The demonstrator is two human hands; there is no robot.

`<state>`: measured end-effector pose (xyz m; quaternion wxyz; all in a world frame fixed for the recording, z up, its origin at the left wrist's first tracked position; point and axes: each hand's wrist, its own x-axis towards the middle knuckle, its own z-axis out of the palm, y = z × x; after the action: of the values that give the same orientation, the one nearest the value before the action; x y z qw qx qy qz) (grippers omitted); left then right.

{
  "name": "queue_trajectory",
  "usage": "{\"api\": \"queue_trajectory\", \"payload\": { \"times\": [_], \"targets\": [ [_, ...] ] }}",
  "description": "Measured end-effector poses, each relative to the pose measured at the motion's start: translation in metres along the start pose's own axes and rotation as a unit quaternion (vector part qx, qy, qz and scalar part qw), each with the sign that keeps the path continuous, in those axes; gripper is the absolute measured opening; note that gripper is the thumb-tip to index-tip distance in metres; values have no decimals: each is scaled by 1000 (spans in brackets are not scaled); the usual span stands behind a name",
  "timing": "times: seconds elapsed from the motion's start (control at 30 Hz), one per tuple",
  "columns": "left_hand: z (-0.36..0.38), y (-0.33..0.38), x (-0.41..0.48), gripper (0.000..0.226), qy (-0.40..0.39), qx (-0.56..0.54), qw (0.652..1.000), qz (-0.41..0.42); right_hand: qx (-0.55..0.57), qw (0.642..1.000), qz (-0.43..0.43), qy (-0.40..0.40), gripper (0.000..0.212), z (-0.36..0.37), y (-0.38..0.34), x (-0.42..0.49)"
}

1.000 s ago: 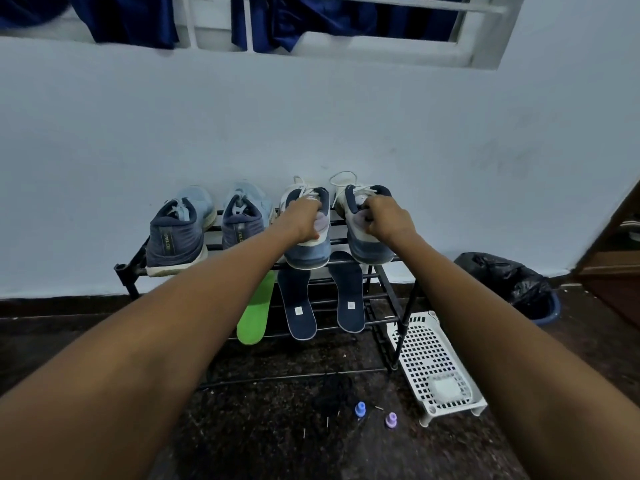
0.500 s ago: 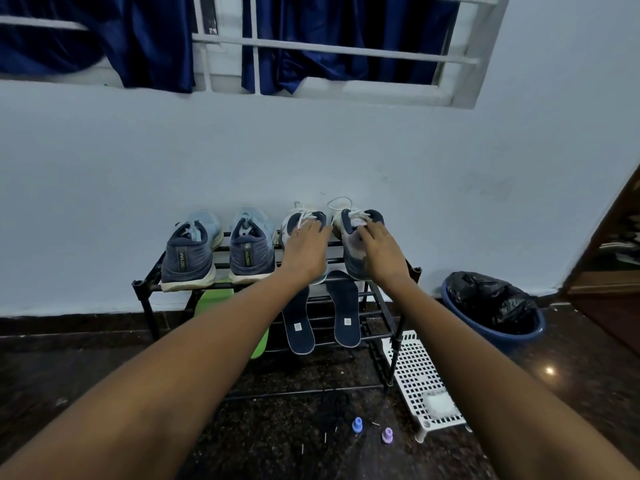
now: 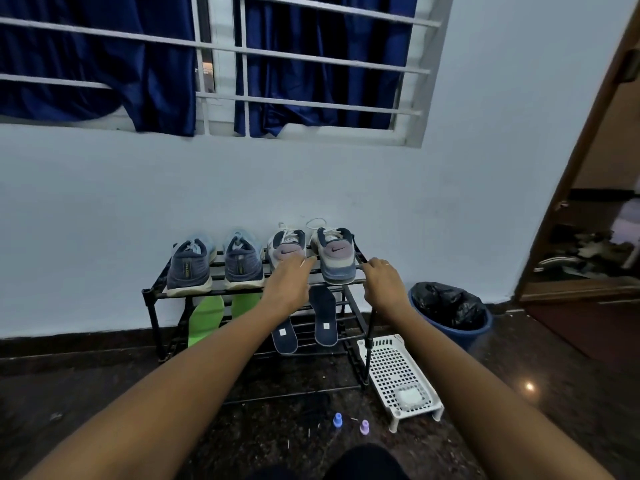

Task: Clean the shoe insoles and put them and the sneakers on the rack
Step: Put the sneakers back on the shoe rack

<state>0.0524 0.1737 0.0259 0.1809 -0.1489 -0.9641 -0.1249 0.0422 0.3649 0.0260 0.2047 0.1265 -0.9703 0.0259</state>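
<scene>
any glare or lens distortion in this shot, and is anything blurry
Head view: dim, bluish light; one small glare spot on the polished floor at right; the wide-angle lens bows the window bars and door frame and stretches the forearms; the doorway room is smeared, the sneakers on the rack fairly sharp.
</scene>
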Motion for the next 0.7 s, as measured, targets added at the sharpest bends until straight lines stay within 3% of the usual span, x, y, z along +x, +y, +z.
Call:
{"api": "queue_trajectory", "payload": {
  "times": [0.3,0.7],
  "targets": [
    [7,25,-38,57,-39,-23,999,-7,-7,999,29,-21,35,7,16,-49],
    [134,3,-61,56,-157,-66,985,-23,51,990,41,-123,33,141,30,-90]
  ]
}}
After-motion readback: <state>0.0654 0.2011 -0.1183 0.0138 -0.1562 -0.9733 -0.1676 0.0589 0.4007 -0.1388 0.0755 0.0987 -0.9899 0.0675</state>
